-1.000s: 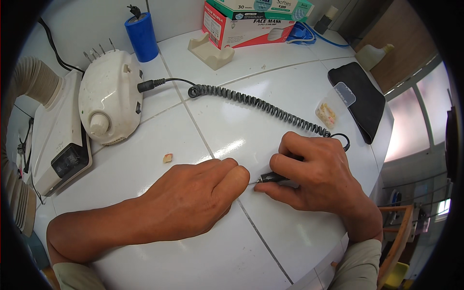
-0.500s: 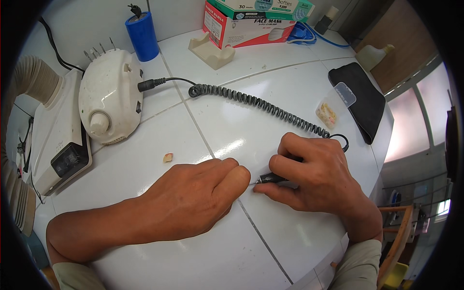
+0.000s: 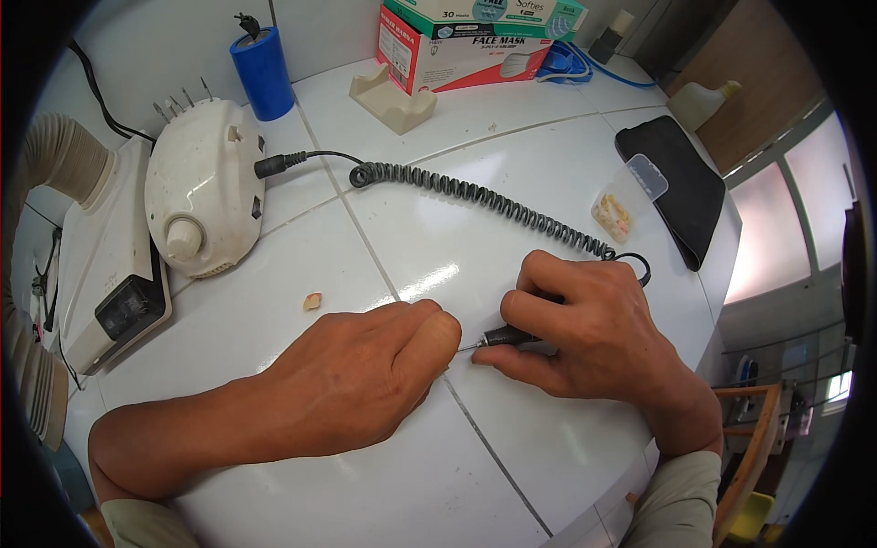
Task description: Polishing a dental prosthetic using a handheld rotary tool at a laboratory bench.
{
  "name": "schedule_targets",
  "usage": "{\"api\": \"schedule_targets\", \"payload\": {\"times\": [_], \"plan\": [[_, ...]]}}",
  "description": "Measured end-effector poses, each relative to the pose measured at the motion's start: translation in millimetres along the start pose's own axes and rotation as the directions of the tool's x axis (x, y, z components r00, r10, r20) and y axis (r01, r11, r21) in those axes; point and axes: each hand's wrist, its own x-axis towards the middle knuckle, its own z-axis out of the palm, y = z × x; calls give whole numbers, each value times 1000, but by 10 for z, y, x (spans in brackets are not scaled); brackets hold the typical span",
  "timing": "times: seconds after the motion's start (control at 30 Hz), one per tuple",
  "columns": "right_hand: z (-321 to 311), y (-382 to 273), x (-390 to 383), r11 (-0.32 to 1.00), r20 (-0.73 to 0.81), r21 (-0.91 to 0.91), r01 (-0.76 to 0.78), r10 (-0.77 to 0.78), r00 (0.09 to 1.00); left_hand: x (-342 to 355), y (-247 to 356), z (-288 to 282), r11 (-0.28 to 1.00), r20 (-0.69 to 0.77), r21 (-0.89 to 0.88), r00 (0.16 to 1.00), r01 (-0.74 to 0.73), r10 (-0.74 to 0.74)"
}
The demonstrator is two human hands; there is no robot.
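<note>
My right hand (image 3: 594, 333) is closed around a black rotary handpiece (image 3: 507, 336), which points left. The thin metal bit of the handpiece reaches up to the fingertips of my left hand (image 3: 365, 374). That hand is curled in a pinch, its back turned up, and whatever it pinches is hidden behind the thumb and fingers. From the handpiece a black coiled cord (image 3: 480, 194) runs across the white tiled table to a cream control unit (image 3: 206, 187) with a round knob. A small pinkish-white, tooth-like piece (image 3: 312, 301) lies on the tiles beyond my left hand.
Left of the control unit stands a white machine (image 3: 105, 274) with a ribbed hose (image 3: 73, 160). Behind are a blue cylinder (image 3: 262, 78), a beige cradle (image 3: 393, 100) and mask boxes (image 3: 466, 59). A lidded clear box (image 3: 612, 215) of small pieces sits by a black pouch (image 3: 681, 192).
The whole view has shifted slightly. The gap between my left thumb and the handpiece's nose looks a little wider, with more of the thin bit showing. Both grips stay the same.
</note>
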Motion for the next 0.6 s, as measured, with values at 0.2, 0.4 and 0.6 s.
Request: {"api": "schedule_targets", "payload": {"times": [0.2, 0.4, 0.6], "plan": [[12, 3, -3, 1000, -2, 15, -2, 2, 1000, 19, 20, -29, 1000, 0, 7, 1000, -7, 7], [7, 7, -2, 1000, 0, 1, 2, -2, 1000, 9, -4, 7, 1000, -20, 14, 999, -25, 25], [5, 8, -3, 1000, -4, 5, 5, -5, 1000, 18, -1, 4, 999, -32, 8, 999, -33, 33]]}}
